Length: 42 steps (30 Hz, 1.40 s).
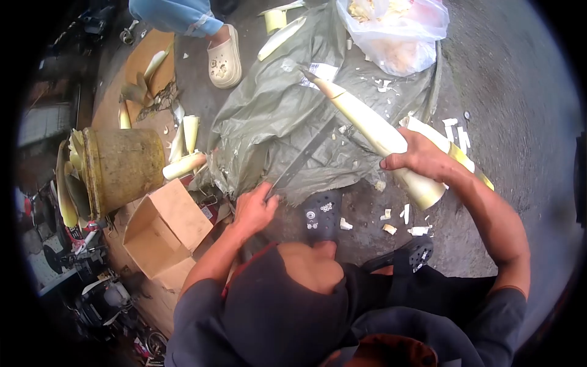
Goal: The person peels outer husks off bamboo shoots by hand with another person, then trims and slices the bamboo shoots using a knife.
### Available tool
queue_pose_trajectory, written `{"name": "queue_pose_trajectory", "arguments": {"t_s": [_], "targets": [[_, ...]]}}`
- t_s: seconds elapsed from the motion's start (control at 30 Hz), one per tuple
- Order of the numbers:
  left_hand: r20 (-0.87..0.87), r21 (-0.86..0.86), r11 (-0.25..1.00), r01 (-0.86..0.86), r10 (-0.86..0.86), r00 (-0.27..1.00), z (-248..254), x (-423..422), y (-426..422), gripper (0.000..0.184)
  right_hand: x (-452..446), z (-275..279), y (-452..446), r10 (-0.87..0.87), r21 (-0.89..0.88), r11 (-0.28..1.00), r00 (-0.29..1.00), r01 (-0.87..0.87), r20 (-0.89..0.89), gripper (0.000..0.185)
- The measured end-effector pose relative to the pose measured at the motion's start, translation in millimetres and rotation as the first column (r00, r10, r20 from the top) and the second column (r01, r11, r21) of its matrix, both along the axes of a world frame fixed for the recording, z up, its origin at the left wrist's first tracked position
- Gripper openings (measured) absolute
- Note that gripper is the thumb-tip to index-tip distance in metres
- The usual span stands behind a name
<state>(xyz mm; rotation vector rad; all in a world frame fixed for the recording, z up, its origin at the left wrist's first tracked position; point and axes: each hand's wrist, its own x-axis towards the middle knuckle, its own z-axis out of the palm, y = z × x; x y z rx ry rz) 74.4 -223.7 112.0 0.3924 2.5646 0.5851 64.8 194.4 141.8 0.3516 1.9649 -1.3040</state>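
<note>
My left hand (pixel 254 209) is closed around the handle of a long knife (pixel 301 162), its blade slanting up and to the right over a grey-green plastic sheet (pixel 269 116). My right hand (pixel 422 156) grips a pale, peeled bamboo shoot (pixel 367 124) near its thick end. The shoot's dark tip points to the upper left. Between blade and shoot there is a gap. Cut pieces of shoot husk (pixel 455 156) lie just beyond my right hand, and small white scraps (pixel 389 229) are scattered on the ground below it.
A dirty yellow bucket (pixel 125 165) with husks in it lies at left, beside an open cardboard box (pixel 168 223). A clear plastic bag (pixel 397 37) of pale pieces sits at the top. Another person's foot in a beige clog (pixel 225 58) stands at the sheet's far edge.
</note>
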Motion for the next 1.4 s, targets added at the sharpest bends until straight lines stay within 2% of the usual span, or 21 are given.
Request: {"name": "queue_pose_trajectory", "arguments": {"t_s": [0.03,0.13,0.33,0.43,0.47,0.53,0.57,0.6,0.63,0.73,0.8,0.87,1.03,1.07,1.1,1.13,1.17,1.27,1.3,1.33,1.4], "targets": [[0.076,-0.061,0.998,-0.034,0.039,0.996,10,0,3,0.03,4,-1,1,0.049,0.1,0.994,0.998,-0.043,-0.049,0.073],[-0.162,0.244,0.97,-0.001,0.042,0.986,0,12,-7,0.033,4,-1,8,0.201,0.36,0.923,0.968,-0.135,-0.151,0.073],[-0.285,0.364,0.931,0.007,0.104,0.953,18,-28,70,0.025,3,-10,2,0.288,0.469,0.859,0.952,-0.208,-0.105,0.072],[-0.558,0.592,0.787,0.171,0.247,0.792,86,-59,121,0.018,2,-6,-4,0.294,0.461,0.857,0.953,-0.231,-0.069,0.072],[-0.428,0.774,0.628,0.08,0.427,0.797,96,-56,132,0.016,-1,-2,-5,0.297,0.463,0.855,0.952,-0.234,-0.067,0.071],[-0.49,0.673,0.708,0.214,0.21,0.846,64,-62,112,0.019,-7,5,-2,0.286,0.459,0.864,0.953,-0.209,-0.103,0.072],[-0.521,0.286,0.932,0.223,-0.044,0.852,36,-67,98,0.022,-4,10,-3,0.284,0.442,0.874,0.95,-0.201,-0.129,0.072],[-0.448,-0.152,0.96,0.237,-0.281,0.849,8,-82,89,0.025,-7,14,-1,0.276,0.438,0.881,0.947,-0.18,-0.165,0.072],[-0.251,-0.149,0.973,0.175,-0.209,0.945,-5,-81,83,0.025,-15,15,-2,0.297,0.408,0.879,0.952,-0.245,-0.07,0.074],[-0.547,0.121,0.989,0.088,-0.008,0.837,-2,-64,90,0.025,-4,10,0,0.332,0.408,0.874,0.938,-0.264,-0.105,0.075],[-0.468,0.023,0.997,0.074,-0.054,0.882,13,-69,89,0.031,-19,21,26,0.205,0.336,0.93,0.971,-0.153,-0.125,0.075],[-0.432,0.038,0.996,0.08,-0.056,0.9,20,-101,95,0.033,-11,-5,30,0.286,0.432,0.886,0.932,-0.167,-0.225,0.072],[-0.586,0.596,0.786,0.165,0.285,0.759,91,-55,115,0.023,-8,-8,-2,0.284,0.354,0.903,0.957,-0.243,-0.068,0.065],[-0.676,0.583,0.767,0.27,0.272,0.685,68,-53,113,0.025,-11,-8,-3,0.29,0.341,0.906,0.954,-0.25,-0.072,0.068],[-0.599,0.253,0.949,0.185,0.004,0.8,42,-50,99,0.027,-5,-6,-1,0.271,0.275,0.934,0.955,-0.23,-0.121,0.07],[-0.415,-0.125,0.979,0.162,-0.2,0.888,13,-59,80,0.03,-6,-3,3,0.247,0.216,0.954,0.952,-0.206,-0.18,0.073],[-0.193,-0.304,0.947,0.104,-0.168,0.967,-22,-62,54,0.036,-3,3,8,0.257,0.196,0.956,0.944,-0.218,-0.206,0.075],[-0.409,0.082,0.996,-0.025,0.057,0.911,-5,-34,41,0.037,-3,7,9,0.194,0.101,0.979,0.967,-0.179,-0.163,0.074],[-0.317,-0.029,0.996,-0.082,0.069,0.946,16,-33,48,0.037,-3,14,9,0.103,0.003,0.995,0.994,-0.103,-0.038,0.076],[-0.356,0.068,0.995,-0.076,0.095,0.93,23,-48,62,0.036,-29,21,26,-0.014,-0.037,0.999,1.0,0.015,0.019,0.078],[-0.378,0.232,0.97,-0.069,0.156,0.913,31,-53,79,0.035,-7,-13,22,-0.018,-0.013,1.0,0.979,0.016,-0.205,0.075]]}}
